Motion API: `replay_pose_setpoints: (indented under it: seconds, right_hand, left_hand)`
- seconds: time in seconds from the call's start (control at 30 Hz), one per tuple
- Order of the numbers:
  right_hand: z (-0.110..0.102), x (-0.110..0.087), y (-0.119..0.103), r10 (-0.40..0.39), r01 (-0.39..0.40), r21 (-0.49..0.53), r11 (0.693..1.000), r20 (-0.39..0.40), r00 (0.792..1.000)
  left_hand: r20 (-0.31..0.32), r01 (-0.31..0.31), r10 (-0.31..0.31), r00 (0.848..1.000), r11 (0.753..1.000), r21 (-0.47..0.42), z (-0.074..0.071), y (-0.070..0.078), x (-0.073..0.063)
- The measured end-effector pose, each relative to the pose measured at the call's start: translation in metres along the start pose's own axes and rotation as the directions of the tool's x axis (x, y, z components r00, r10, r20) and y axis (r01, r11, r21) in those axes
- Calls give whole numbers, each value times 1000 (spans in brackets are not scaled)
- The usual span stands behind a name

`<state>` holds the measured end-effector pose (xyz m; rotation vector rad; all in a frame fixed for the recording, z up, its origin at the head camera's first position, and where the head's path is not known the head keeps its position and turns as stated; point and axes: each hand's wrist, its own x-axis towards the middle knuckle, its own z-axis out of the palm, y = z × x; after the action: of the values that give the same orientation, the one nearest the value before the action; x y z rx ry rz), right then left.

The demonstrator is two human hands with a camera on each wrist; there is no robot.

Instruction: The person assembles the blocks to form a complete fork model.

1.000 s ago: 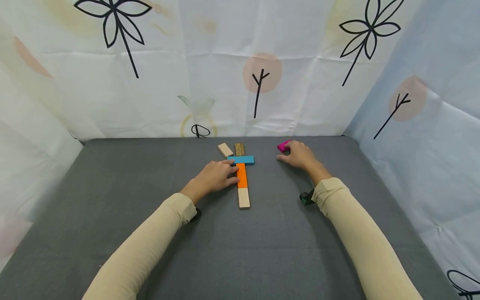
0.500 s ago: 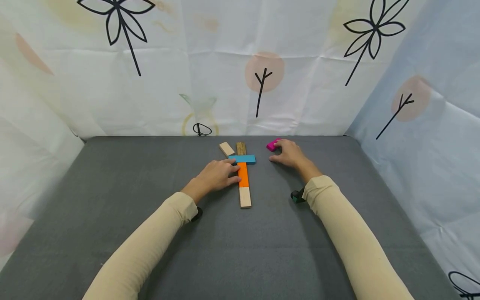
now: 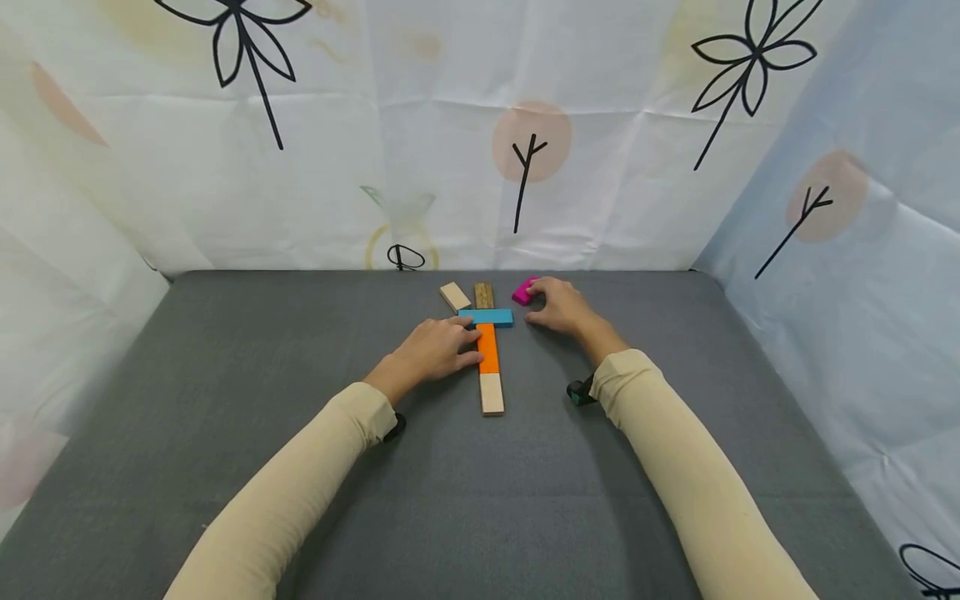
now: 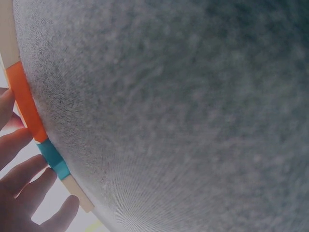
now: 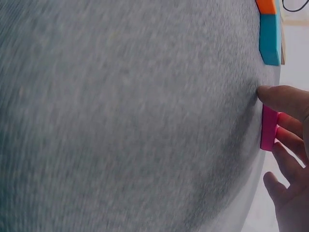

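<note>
My left hand (image 3: 431, 350) lies with spread fingers at the left side of a row of flat blocks. Its fingertips touch the orange block (image 3: 488, 350) and the blue block (image 3: 495, 317), which lies crosswise. A pale wooden block (image 3: 491, 396) continues the row at the near end; a brown one (image 3: 483, 295) is at the far end. To the right, my right hand (image 3: 562, 308) has its fingertips against a magenta block (image 3: 522, 293) on the table. In the right wrist view, the thumb extends past one end of the magenta block (image 5: 268, 128), fingers behind it.
Another pale wooden block (image 3: 454, 297) lies slanted at the far left of the row, close to the blue block. A grey cloth covers the table (image 3: 420, 517). Printed white curtains (image 3: 442, 142) hang at the back and sides.
My right hand has slid the magenta block left along the table, toward the row. My left hand and the row of blocks stay in place; the head view shifts slightly.
</note>
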<state>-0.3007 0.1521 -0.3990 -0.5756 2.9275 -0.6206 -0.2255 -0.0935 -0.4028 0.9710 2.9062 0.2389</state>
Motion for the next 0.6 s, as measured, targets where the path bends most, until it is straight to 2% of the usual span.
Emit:
replay_pose_setpoints:
  seconds: [0.3, 0.6]
  right_hand:
    - [6, 5, -6, -20, 20, 48, 999, -4, 1000]
    - [8, 5, -9, -43, 42, 38, 998, 5, 999]
  left_hand:
    - [-9, -7, 7, 1000, 1000, -11, 3, -2, 2]
    - [-6, -1, 1, 1000, 1000, -14, 3, -2, 2]
